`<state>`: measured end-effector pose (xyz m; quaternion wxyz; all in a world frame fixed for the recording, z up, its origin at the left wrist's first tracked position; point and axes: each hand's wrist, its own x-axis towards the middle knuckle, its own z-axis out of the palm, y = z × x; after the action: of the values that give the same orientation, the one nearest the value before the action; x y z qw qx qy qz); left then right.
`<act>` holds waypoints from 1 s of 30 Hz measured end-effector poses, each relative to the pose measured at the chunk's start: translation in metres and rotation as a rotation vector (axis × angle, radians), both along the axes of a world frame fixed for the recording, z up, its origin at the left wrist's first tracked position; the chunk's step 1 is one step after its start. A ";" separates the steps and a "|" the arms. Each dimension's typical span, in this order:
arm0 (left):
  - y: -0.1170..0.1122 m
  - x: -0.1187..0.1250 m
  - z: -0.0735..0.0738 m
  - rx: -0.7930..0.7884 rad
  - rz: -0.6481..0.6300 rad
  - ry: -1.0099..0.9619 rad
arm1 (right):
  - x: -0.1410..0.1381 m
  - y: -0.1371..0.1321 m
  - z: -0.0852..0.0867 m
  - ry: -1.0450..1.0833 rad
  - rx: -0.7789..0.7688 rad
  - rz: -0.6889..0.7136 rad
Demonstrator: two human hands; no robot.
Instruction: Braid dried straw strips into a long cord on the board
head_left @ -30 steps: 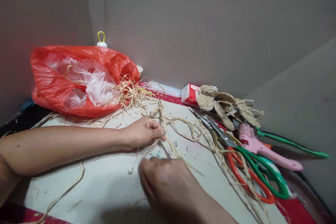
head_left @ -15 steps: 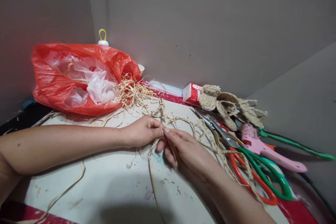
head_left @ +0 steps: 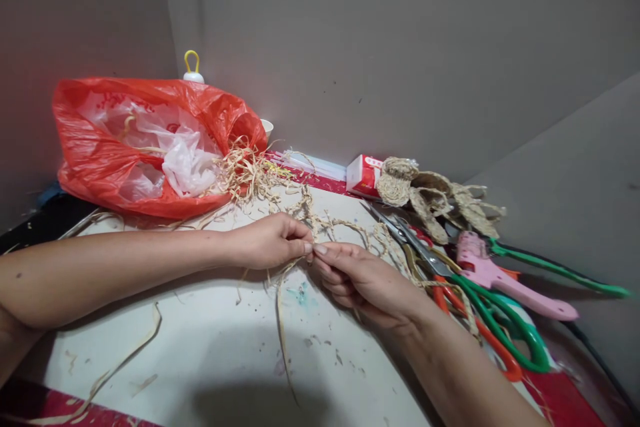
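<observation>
My left hand (head_left: 274,240) is closed, its thumb and forefinger pinching pale straw strands near the middle of the white tabletop (head_left: 210,340). Fingertip to fingertip with it, my right hand (head_left: 363,280) also pinches the strands, its other fingers curled below. From the pinch a loose straw strand (head_left: 281,333) hangs toward me. Behind the hands lies a braided straw cord (head_left: 345,223), running right toward the scissors. The exact spot held is hidden by my fingertips.
At the back left sits a red plastic bag (head_left: 90,173) with a straw bundle (head_left: 245,170) beside it. On the right lie green-handled scissors (head_left: 520,333), orange-handled scissors (head_left: 500,353), a pink glue gun (head_left: 500,277), green-handled pliers (head_left: 565,270), coiled woven pieces (head_left: 397,183) and a red-and-white box (head_left: 363,173).
My right hand has turned slightly, its lower fingers curling in more. The hanging strand has swung a little to the left. The camera view has shifted slightly.
</observation>
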<state>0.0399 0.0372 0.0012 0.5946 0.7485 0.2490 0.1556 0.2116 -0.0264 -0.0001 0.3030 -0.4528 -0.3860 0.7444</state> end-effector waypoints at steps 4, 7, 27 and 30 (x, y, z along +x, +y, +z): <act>0.002 -0.004 0.004 0.080 -0.054 0.067 | -0.004 -0.001 -0.003 -0.005 -0.006 -0.076; 0.003 -0.005 0.010 -0.026 -0.091 0.141 | -0.010 -0.003 -0.004 -0.117 0.032 -0.162; -0.037 0.003 -0.004 0.342 0.197 0.321 | -0.033 -0.013 -0.016 -0.170 0.099 -0.325; -0.038 0.003 -0.005 0.433 0.178 0.293 | -0.034 -0.014 -0.016 -0.169 0.106 -0.346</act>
<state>0.0428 -0.0004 -0.0040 0.3624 0.8478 0.3580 0.1471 0.1777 -0.0400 -0.0164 0.4162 -0.5567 -0.3650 0.6194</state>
